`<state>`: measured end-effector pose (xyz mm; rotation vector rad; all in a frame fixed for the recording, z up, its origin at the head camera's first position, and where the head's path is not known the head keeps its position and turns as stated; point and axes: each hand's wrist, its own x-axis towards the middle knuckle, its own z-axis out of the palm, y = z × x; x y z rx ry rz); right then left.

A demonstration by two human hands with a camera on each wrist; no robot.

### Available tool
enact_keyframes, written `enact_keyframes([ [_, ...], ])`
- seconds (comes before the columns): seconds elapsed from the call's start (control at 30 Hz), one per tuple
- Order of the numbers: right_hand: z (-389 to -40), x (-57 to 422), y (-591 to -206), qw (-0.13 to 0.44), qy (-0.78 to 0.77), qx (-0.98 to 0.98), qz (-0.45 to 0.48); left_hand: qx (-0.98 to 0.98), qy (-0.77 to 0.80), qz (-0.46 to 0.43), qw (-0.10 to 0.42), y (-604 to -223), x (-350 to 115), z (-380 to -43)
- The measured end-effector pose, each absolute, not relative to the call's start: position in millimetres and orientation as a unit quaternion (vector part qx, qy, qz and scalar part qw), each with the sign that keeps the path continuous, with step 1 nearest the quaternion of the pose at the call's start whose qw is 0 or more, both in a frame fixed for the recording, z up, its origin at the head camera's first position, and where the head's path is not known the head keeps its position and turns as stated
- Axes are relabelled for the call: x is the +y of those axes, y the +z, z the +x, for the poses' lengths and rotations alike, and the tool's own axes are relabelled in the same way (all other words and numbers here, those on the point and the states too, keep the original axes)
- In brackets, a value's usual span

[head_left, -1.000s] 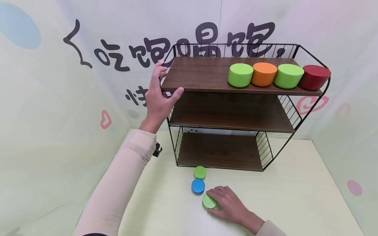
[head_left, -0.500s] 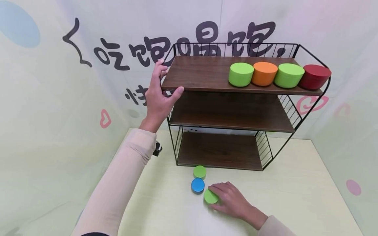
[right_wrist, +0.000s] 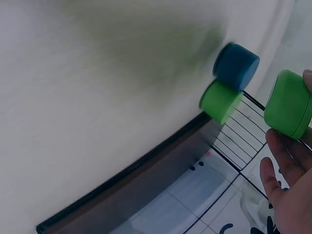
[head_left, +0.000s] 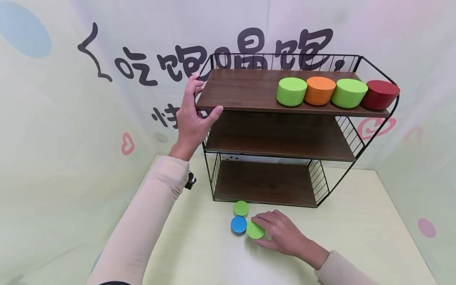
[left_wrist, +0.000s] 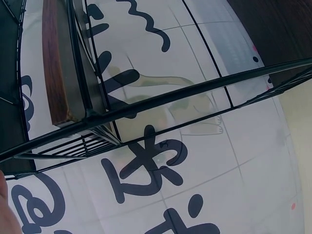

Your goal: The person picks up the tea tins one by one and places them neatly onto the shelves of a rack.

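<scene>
My left hand (head_left: 194,114) grips the upper left corner of a three-tier wire shelf rack (head_left: 281,154), thumb on the top board's front edge and fingers at the side frame. A bit of that hand (left_wrist: 6,212) shows in the left wrist view. Over the table, my right hand (head_left: 283,233) holds a small round light-green container (head_left: 255,229) by its sides, between thumb and fingers. The right wrist view shows this green container (right_wrist: 287,105) raised off the table. Just left of it stand a blue round container (head_left: 238,225) and another green container (head_left: 241,208), close together before the rack.
On the top board's right half stand a light-green container (head_left: 291,92), an orange one (head_left: 320,91), a second light-green one (head_left: 349,93) and a dark red one (head_left: 380,95). A small black object (head_left: 190,180) lies left of the rack. Printed fabric walls (head_left: 89,118) surround the table.
My right hand has moved toward the rack and slightly right with the light-green container, which is now beside the blue one. The left hand keeps its grip on the rack.
</scene>
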<state>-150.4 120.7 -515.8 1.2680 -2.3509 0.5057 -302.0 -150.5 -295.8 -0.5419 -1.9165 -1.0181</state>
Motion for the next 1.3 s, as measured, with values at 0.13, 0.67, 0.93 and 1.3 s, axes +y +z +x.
enact_keyframes([
  [0.13, -152, 123, -506, 0.205, 0.18, -0.844, 0.462, -0.77, -0.408, -0.221, 0.437, -295, -151, -302],
  [0.67, -177, 133, -449, 0.257, 0.166, -0.825, 0.476, -0.768, -0.412, -0.222, 0.437, -295, -154, -302],
  [0.93, -188, 136, -425, 0.275, 0.144, -0.812, 0.494, -0.768, -0.408, -0.226, 0.44, -295, -154, -302],
  [1.3, -196, 134, -389, 0.282, 0.121, -0.801, 0.514, -0.77, -0.413, -0.226, 0.43, -294, -153, -301],
])
